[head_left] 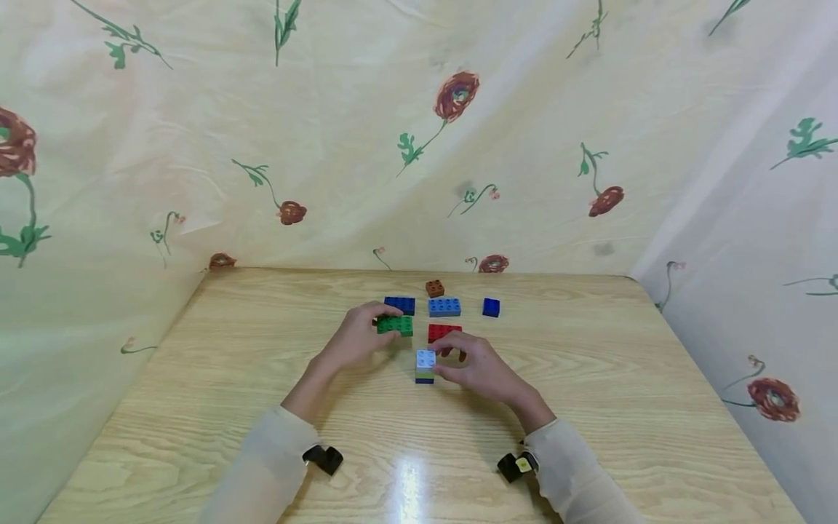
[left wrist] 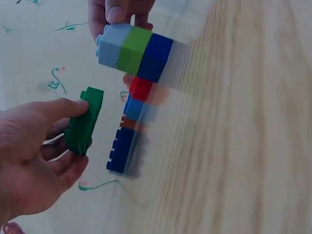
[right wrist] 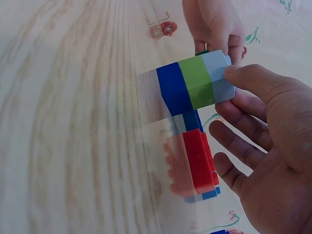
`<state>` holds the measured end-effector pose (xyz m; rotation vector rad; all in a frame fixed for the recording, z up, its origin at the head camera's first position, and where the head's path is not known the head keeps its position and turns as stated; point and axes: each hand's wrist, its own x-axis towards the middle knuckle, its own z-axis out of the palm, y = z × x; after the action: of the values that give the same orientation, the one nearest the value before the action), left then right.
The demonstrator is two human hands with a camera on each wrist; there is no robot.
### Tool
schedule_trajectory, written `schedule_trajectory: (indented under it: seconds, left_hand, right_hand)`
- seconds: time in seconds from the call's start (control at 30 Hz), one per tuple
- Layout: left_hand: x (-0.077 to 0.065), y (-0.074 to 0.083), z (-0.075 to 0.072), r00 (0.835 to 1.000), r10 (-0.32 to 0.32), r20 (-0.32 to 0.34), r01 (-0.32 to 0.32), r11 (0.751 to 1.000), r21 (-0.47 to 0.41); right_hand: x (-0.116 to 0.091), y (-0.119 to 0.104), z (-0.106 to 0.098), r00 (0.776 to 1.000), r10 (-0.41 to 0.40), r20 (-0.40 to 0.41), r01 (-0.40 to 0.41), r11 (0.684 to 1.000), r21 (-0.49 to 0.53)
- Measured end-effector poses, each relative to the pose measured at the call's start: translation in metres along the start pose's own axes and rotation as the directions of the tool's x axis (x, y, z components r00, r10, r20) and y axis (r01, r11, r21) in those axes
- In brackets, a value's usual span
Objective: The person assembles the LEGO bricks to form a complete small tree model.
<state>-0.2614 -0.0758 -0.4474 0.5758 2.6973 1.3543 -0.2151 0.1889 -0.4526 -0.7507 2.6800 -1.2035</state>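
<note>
the left hand (head_left: pixel 353 335) has its fingers clamped on the green brick (head_left: pixel 395 325), thumb on one side and the other fingers opposite, holding it raised above the desk (head_left: pixel 229 407) with its studs up. in the head view this brick sits at about eleven o'clock from the stack (head_left: pixel 425 366).

the right hand (head_left: pixel 481 367) pinches the stack near its top between thumb and fingers; its remaining fingers are spread apart and curve beside it. the stack stands upright on the desk: pale blue brick (right wrist: pixel 218 78) on top, lime brick (right wrist: pixel 196 83) in the middle, dark blue brick (right wrist: pixel 173 90) at the bottom.

a red brick (head_left: pixel 440 332) lies near the stack at one o'clock, partly behind the right hand. at twelve o'clock from the red one is a mid-blue brick (head_left: pixel 444 307), with a small brown brick (head_left: pixel 435 288) at eleven o'clock from that and a small blue brick (head_left: pixel 491 307) apart at three o'clock. a long navy brick (head_left: pixel 399 305) lies at twelve o'clock from the green one. flowered cloth (head_left: pixel 366 131) hangs beyond the desk.
</note>
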Motion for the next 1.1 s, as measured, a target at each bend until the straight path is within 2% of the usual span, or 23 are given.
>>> schedule_trajectory:
  seconds: [0.3, 0.5, 0.83, 1.1]
  left_hand:
    - [-0.01, 0.012, -0.01, 1.0, 0.019, 0.024, -0.019, 1.0, 0.003]
    - [-0.017, 0.019, -0.008, 0.996, 0.059, 0.066, -0.057, 0.998, -0.038]
    - [-0.025, 0.021, -0.005, 0.988, 0.112, 0.11, -0.103, 0.991, -0.08]
    - [-0.03, 0.024, -0.001, 0.985, 0.104, 0.136, -0.094, 0.992, -0.079]
  right_hand:
    - [0.0, 0.0, 0.001, 1.0, 0.003, 0.0, -0.003, 1.0, 0.003]
    - [0.001, 0.0, 0.0, 1.0, -0.005, 0.0, 0.005, 1.0, 0.003]
    - [0.004, 0.0, -0.001, 1.0, -0.01, 0.001, 0.01, 1.0, -0.006]
    - [0.006, 0.002, 0.0, 1.0, -0.02, -0.007, 0.02, 1.0, -0.003]
